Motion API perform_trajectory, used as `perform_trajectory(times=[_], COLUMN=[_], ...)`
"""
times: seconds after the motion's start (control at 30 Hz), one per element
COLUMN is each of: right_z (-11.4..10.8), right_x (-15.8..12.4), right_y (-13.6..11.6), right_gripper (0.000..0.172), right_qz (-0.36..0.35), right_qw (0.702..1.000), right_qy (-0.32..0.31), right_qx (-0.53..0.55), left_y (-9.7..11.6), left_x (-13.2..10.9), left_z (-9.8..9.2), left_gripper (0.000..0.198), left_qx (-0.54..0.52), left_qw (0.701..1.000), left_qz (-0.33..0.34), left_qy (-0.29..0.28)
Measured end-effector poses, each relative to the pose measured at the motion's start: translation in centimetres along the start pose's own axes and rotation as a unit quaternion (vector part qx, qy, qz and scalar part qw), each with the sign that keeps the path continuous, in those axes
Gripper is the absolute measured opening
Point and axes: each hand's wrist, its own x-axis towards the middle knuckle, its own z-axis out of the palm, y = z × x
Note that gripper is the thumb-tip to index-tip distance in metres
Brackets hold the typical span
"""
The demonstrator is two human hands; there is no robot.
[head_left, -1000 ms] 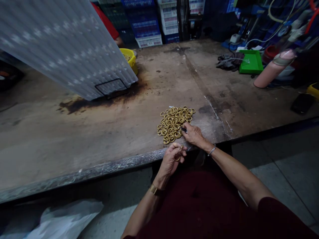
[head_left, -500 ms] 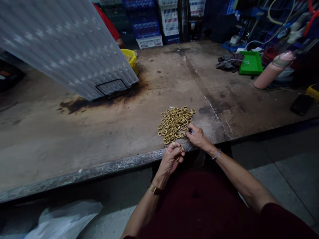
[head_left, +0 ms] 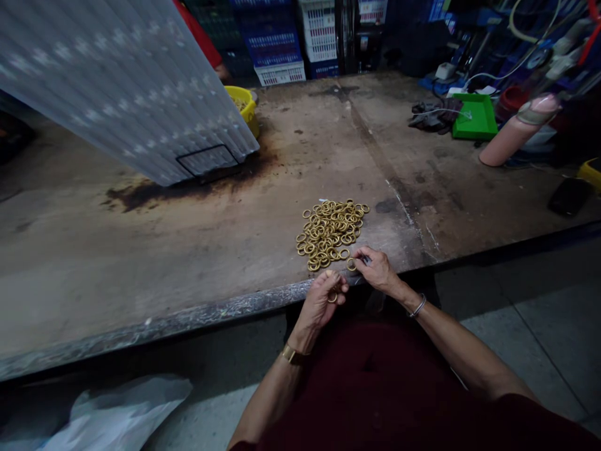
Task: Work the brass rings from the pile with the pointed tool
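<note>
Here's the left hand [head_left: 323, 293], raised at the table's near edge, forearm angling up from below, gold-coloured watch [head_left: 293, 356] on the wrist. Its fingers are curled narrow, holding a small gold-coloured metal ring [head_left: 332, 302] low among them; whether more rings sit inside the curl, I can't tell.

Over on the other side, the right hand [head_left: 378, 270] comes in from the right, silver-coloured bracelet [head_left: 417, 305] at the wrist, knuckles up. Its fingers are pinched around a small dark object [head_left: 367, 259], mostly hidden, so its long axis can't be read. Right at those fingertips, a single loose gold-coloured ring [head_left: 347, 265] lies near the table edge, just off the pile.

And the pile of gold-coloured rings [head_left: 331, 230] itself! It sits on the worn brown wooden table [head_left: 188, 250] just beyond both hands, its longer spread running away from the edge and slightly rightward, the round rings tilted every which way.

Farther out, a tall translucent ribbed plastic panel [head_left: 141, 94] leans at left, blocking part of a round yellow plastic tub [head_left: 251, 119] and a person in a red sleeve [head_left: 200, 31]. Far right: a green rectangular plastic tray [head_left: 483, 122] and a tilted-looking pink cylindrical bottle [head_left: 514, 136].
</note>
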Motion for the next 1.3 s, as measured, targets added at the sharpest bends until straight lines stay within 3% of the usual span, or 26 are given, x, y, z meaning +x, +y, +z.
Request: perform_trajectory(times=[0.5,0.77,0.93,1.3], right_z=[0.5,0.3,0.2,0.9], right_x=[-1.0,-0.9,-1.0,-1.1], right_y=[-0.7,-1.0,-1.5,-1.1], right_gripper=[0.012,0.012,0.012,0.009], right_qz=[0.028,0.076,0.092,0.094], right_qw=[0.998,0.99,0.984,0.98], right_qy=[-0.033,-0.033,-0.056,-0.096], right_qx=[0.047,0.113,0.144,0.145], left_y=[-0.9,-0.8,-0.8,-0.7], left_x=[0.0,-0.1,0.0,0.2], left_z=[-0.1,0.0,0.0,-0.3], left_gripper=[0.034,0.034,0.033,0.033], left_qx=[0.141,0.183,0.224,0.248], left_qw=[0.984,0.978,0.968,0.961], left_qz=[0.091,0.073,0.094,0.11], left_qy=[0.057,0.061,0.058,0.048])
